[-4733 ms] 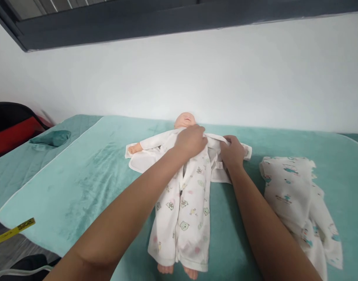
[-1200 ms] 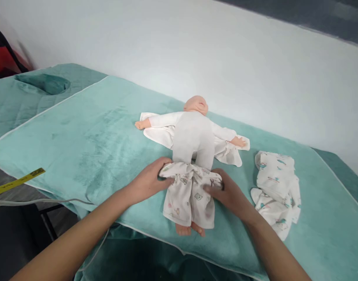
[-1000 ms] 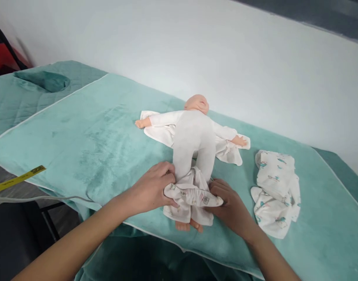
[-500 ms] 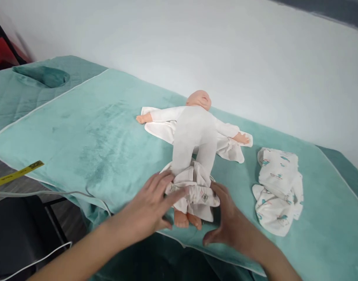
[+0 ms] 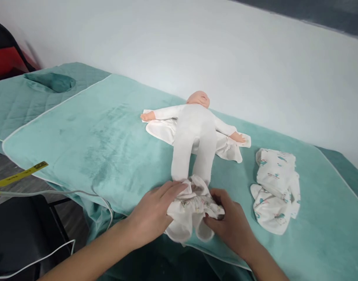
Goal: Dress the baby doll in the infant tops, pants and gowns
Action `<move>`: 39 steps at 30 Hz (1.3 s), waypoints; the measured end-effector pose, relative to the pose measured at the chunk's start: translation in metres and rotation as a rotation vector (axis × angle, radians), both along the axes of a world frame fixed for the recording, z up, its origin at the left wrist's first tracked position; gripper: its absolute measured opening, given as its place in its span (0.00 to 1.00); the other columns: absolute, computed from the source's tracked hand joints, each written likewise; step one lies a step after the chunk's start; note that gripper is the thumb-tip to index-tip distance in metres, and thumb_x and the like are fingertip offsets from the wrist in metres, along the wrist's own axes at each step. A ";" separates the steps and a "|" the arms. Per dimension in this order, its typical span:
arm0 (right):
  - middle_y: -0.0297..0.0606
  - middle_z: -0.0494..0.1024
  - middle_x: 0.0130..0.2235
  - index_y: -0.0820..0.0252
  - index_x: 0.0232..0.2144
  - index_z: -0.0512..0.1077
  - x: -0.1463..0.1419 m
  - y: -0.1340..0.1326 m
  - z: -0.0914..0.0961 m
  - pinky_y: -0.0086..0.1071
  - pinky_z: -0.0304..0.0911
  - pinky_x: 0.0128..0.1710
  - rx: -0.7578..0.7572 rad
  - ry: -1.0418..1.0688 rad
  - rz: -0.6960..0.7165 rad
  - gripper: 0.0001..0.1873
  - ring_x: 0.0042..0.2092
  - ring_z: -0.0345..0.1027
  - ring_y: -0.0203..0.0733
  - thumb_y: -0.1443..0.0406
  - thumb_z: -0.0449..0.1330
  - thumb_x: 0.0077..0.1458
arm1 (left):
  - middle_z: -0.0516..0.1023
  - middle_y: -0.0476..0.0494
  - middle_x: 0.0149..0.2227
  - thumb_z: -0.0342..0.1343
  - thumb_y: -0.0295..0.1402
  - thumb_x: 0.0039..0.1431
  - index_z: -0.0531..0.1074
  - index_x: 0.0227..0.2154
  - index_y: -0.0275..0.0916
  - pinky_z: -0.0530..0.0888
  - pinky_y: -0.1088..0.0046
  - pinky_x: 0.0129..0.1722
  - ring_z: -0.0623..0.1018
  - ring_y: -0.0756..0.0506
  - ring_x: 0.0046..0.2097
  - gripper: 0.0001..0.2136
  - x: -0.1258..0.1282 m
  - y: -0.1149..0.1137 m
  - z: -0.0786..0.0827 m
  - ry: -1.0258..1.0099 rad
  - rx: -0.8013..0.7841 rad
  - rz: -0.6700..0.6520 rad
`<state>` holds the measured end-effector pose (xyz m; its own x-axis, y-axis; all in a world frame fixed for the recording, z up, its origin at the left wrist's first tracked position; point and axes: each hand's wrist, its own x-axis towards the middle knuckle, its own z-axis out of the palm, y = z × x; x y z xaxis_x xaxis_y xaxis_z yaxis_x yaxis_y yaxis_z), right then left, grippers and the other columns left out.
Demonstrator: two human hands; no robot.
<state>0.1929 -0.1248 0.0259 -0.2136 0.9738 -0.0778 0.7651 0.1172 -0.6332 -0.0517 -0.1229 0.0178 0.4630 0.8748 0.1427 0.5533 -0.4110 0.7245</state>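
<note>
A baby doll (image 5: 193,128) with a white cloth body lies on its back, head toward the wall, arms spread over an opened white garment (image 5: 161,130). Bunched around its lower legs are small white baby pants (image 5: 181,222) with a printed, gathered waistband. My left hand (image 5: 157,212) grips the left side of the pants, its fingertips partly hidden by the fabric. On the other side, my right hand (image 5: 227,222) pinches the waistband between thumb and fingers. The doll's feet are covered by the cloth.
Folded white printed baby clothes (image 5: 277,191) lie to the right on the green padded cover (image 5: 123,136). A grey cable (image 5: 64,192) with a yellow tag (image 5: 21,175) crosses the left front edge. A black chair (image 5: 18,230) stands at lower left; a white wall is behind.
Both hands have closed on the pants and moved them down the legs toward me. More of the doll's legs shows, and its feet are now hidden.
</note>
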 end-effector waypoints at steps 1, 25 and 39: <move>0.33 0.76 0.34 0.52 0.42 0.65 0.001 -0.003 0.007 0.35 0.63 0.32 -0.094 0.041 0.000 0.19 0.34 0.69 0.44 0.67 0.60 0.45 | 0.72 0.42 0.54 0.54 0.22 0.52 0.58 0.59 0.49 0.74 0.64 0.46 0.75 0.41 0.50 0.31 -0.001 -0.001 0.005 -0.091 -0.139 0.010; 0.31 0.70 0.33 0.54 0.36 0.66 -0.100 0.084 0.163 0.29 0.64 0.33 0.012 0.989 0.373 0.09 0.34 0.66 0.35 0.58 0.61 0.58 | 0.69 0.39 0.57 0.53 0.47 0.61 0.62 0.57 0.46 0.72 0.59 0.53 0.72 0.40 0.55 0.24 -0.030 0.041 0.122 -0.594 0.222 0.352; 0.46 0.74 0.48 0.59 0.42 0.68 -0.057 0.233 0.039 0.47 0.61 0.53 0.358 0.315 -0.154 0.15 0.49 0.68 0.50 0.61 0.55 0.52 | 0.65 0.33 0.60 0.53 0.32 0.55 0.65 0.55 0.36 0.59 0.53 0.64 0.63 0.37 0.63 0.23 -0.028 0.066 0.029 -0.287 0.121 0.725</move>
<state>0.1357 0.1079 0.0648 -0.0248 0.9495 0.3127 0.5684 0.2707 -0.7770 -0.0801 -0.0571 0.0467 -0.2859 0.9151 0.2842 0.5118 -0.1049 0.8527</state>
